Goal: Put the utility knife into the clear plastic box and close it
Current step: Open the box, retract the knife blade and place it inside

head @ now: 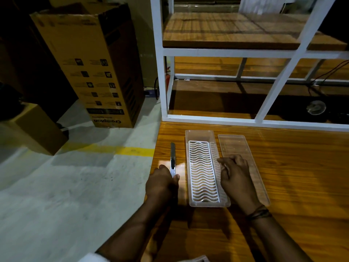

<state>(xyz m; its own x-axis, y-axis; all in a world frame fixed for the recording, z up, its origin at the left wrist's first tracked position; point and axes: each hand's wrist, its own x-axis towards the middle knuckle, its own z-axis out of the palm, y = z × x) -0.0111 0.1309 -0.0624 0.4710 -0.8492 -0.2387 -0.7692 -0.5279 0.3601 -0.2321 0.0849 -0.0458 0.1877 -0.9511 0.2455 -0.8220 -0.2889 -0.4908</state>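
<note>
A clear plastic box [198,135] lies open on the wooden table [292,176], with a white wavy grid insert [203,171] in its bottom. Its clear lid [236,146] lies flat just right of it. The utility knife [172,157], slim and silver with its blade pointing away from me, lies left of the box near the table's left edge. My left hand [162,181] is closed around the knife's near end. My right hand [236,176] rests with fingers spread on the box's right rim and the lid's left edge, holding nothing.
A white metal shelf frame [164,82] with wooden boards stands at the table's far edge. Left of the table is grey floor with a yellow line [132,150], a tall cardboard box [90,63] and a smaller carton [37,127].
</note>
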